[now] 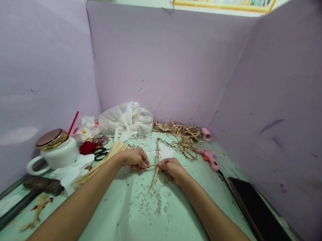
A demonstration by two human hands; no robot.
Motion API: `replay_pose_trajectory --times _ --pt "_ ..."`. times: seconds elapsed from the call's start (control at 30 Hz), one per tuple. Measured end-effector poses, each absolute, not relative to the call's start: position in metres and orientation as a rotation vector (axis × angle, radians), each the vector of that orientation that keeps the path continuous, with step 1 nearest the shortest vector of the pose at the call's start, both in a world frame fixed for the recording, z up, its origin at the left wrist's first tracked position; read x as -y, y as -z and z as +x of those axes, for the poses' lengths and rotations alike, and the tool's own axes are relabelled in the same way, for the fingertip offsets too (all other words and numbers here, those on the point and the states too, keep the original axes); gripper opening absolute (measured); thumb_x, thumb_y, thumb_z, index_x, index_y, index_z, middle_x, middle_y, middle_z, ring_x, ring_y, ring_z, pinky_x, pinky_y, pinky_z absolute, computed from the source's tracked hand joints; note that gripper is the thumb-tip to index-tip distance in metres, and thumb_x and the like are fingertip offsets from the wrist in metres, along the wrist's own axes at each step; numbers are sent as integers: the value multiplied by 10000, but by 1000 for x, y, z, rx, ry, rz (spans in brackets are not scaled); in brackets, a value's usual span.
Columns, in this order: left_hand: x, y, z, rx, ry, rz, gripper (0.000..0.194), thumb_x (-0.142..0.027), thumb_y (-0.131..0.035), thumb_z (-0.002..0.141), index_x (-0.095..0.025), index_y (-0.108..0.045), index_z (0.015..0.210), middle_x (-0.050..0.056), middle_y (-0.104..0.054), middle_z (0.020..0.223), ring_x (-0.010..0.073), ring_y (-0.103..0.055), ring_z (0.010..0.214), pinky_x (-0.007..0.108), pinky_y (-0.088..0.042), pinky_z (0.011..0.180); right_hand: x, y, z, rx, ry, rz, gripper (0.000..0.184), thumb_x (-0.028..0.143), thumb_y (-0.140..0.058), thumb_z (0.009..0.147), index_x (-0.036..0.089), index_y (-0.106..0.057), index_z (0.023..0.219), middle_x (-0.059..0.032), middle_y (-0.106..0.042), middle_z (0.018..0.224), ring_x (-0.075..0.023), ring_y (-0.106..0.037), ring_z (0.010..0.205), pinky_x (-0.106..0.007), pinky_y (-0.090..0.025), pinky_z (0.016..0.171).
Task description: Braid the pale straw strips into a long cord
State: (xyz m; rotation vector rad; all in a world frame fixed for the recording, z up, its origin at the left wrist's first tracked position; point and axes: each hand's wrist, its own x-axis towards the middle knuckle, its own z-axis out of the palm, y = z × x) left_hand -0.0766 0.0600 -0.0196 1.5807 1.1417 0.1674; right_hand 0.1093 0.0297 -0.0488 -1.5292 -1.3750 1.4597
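Observation:
A thin braid (157, 151) of straw-coloured strands runs away from me across the pale green tabletop. At its near end my left hand (137, 159) is closed, pinching a strand (152, 165) drawn out to the left. My right hand (171, 168) is closed at the right of the braid's end, with its thumb and fingers pinching the strands there. Between the hands a loose strand (154, 179) hangs toward me. The bundle of pale straw strands (113, 149) lies beside and partly behind my left forearm.
At left are a white mug (63, 153) with a lid and red straw, a hammer (44, 185), scissors (101, 154) and red yarn (88, 147). A plastic bag (127, 118) and braided cord (187, 136) lie behind. A pink glue gun (209, 157) and dark flat device (261, 215) lie right.

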Motion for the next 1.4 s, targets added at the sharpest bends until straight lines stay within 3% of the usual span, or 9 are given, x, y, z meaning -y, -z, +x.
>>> replay_pose_trajectory --times 0.17,0.4,0.6,0.77,0.9,1.07,1.27,1.4 --pt "-67 -3 -101 -1351 -405 1559 257 -228 -604 550 -104 -626 774 12 -593 549 42 -335 337 188 -202 357 -30 49 110 1395 -1469 -1535 208 180 -519 692 131 -510 490 80 -272 311 -25 -168 298 -215 -92 359" --pt "-66 -27 -136 -1785 -636 1602 103 -215 -592 589 -123 -594 634 -34 -492 464 48 -344 376 186 -264 404 -30 51 111 1395 -1477 -1538 185 200 -536 691 132 -514 521 76 -296 314 -29 -175 302 -212 -85 360" --pt "-76 14 -117 -1982 -466 1945 146 -216 -560 589 -150 -665 666 38 -621 636 148 -547 611 221 -372 545 -32 55 112 1401 -1502 -1514 204 228 -545 693 133 -509 516 78 -277 308 -28 -165 299 -217 -73 362" --pt "-82 42 -107 -2279 -452 2017 171 -222 -520 626 -159 -670 680 112 -659 768 222 -585 759 263 -385 610 -32 54 112 1386 -1500 -1512 191 215 -557 682 129 -518 515 73 -302 315 -25 -182 303 -211 -83 364" --pt "-89 37 -118 -2082 -746 1846 137 -224 -551 611 -153 -662 647 59 -639 653 175 -568 683 224 -372 566 -31 51 111 1381 -1487 -1522 193 190 -547 686 125 -516 507 70 -319 325 -20 -190 305 -209 -93 367" --pt "-97 30 -128 -1796 -1130 1317 178 -276 -645 567 -133 -580 649 -9 -503 471 100 -444 433 199 -299 412 -32 52 111 1394 -1502 -1508 194 180 -526 696 128 -518 509 77 -287 311 -26 -179 300 -214 -88 369" --pt "-93 28 -131 -1403 -1045 990 333 -393 -665 589 -169 -419 587 -85 -323 377 15 -210 307 158 -90 327 -32 53 112 1392 -1497 -1508 178 177 -524 692 125 -527 522 79 -299 312 -24 -179 296 -211 -91 367" --pt "-86 20 -127 -1296 -1012 1081 338 -426 -656 591 -148 -463 594 -77 -348 369 7 -206 301 159 -112 323 -33 55 113 1407 -1499 -1493 190 184 -530 685 126 -526 505 76 -300 307 -26 -189 295 -210 -97 362"
